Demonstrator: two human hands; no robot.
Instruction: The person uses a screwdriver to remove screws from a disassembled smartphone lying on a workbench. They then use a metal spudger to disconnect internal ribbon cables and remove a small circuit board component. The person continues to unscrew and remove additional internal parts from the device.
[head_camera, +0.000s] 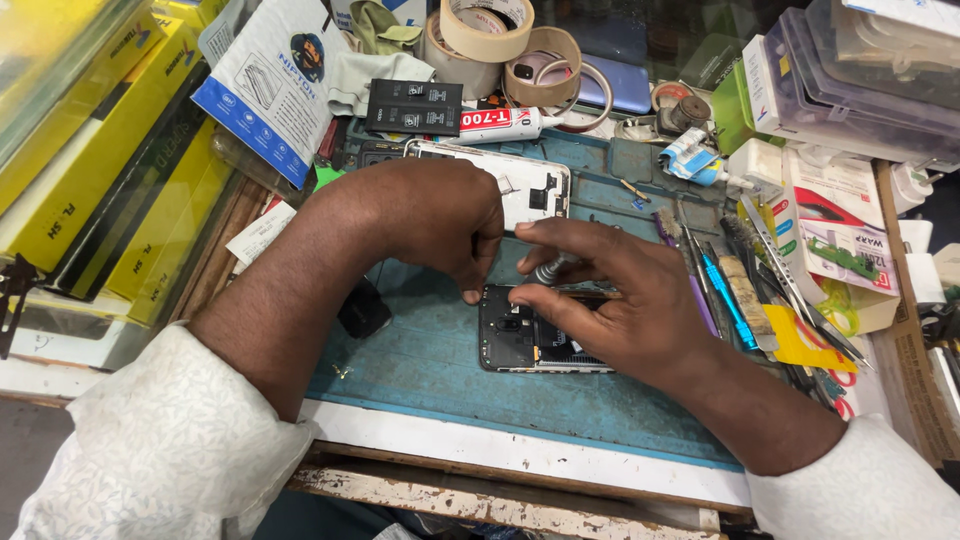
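While the left hand (425, 225) arches with fingertips pressed on the opened phone (530, 340) just below it, the right hand (625, 300) pinches a small screwdriver (550, 270) — its tip on the phone beneath the palm.

An opened phone (530, 340) lies on the mat (430, 370), tape rolls (490, 40) behind.
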